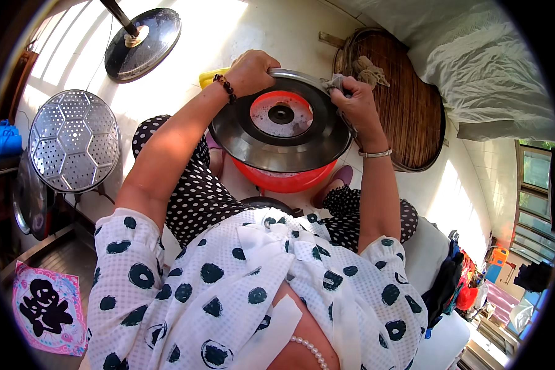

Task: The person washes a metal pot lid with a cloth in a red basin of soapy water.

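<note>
A round pot lid (240, 132) with a dark glass ring, a metal rim and a black knob at its middle is held tilted over a red basin (283, 179). Through the lid's clear centre, suds show in the basin. My left hand (250, 73) is closed on the far left part of the lid's rim. Pinched in my right hand (356, 106) is a wet grey cloth (334, 82), pressed against the rim at the right. The palm side of each hand is hidden.
Left stands a stool with a perforated metal seat (74, 140); beyond it is a round black stand base (143, 44). A brown woven tray (391, 98) with a rag (370, 71) lies right of the basin. White draped fabric (493, 68) hangs at far right. Yellow material (213, 78) shows behind my left wrist.
</note>
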Motion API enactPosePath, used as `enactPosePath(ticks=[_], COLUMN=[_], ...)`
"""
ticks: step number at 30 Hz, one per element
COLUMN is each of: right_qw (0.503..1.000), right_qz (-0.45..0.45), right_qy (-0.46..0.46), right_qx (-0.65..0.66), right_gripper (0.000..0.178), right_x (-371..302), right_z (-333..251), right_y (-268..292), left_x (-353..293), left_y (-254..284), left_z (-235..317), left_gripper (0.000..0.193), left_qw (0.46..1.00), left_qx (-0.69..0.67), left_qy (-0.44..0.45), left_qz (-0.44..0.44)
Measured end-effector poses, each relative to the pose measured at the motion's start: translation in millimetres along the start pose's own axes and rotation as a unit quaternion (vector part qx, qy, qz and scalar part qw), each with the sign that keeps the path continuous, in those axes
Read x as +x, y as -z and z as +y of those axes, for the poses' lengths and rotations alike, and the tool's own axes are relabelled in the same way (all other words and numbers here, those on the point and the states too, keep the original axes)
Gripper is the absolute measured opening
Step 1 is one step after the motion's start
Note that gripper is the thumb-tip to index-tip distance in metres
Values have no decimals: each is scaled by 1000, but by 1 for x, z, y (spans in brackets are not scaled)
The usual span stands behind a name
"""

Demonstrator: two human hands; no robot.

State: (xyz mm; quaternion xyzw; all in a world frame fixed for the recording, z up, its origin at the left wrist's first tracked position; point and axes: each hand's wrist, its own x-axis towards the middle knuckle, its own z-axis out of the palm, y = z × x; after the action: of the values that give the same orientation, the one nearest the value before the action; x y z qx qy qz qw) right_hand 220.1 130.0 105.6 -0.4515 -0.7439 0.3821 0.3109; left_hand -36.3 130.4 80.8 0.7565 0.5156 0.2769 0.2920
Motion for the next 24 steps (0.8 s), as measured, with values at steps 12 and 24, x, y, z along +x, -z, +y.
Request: enactPosePath(ticks=[12,24], right_qw=[1000,995], right_qz=[-1,26], right_qy=[-19,-19], right_qx=[12,92], right_gripper=[14,13], right_x=[-4,-32], right_z=[17,18], right_y=[2,-10], left_x=[0,2], left_y=[-4,-6], left_z=[4,4], left_gripper=[19,16], left_qw=[999,999], left_qx=[-23,29], left_qy=[20,-8], left_qz=[-13,-38])
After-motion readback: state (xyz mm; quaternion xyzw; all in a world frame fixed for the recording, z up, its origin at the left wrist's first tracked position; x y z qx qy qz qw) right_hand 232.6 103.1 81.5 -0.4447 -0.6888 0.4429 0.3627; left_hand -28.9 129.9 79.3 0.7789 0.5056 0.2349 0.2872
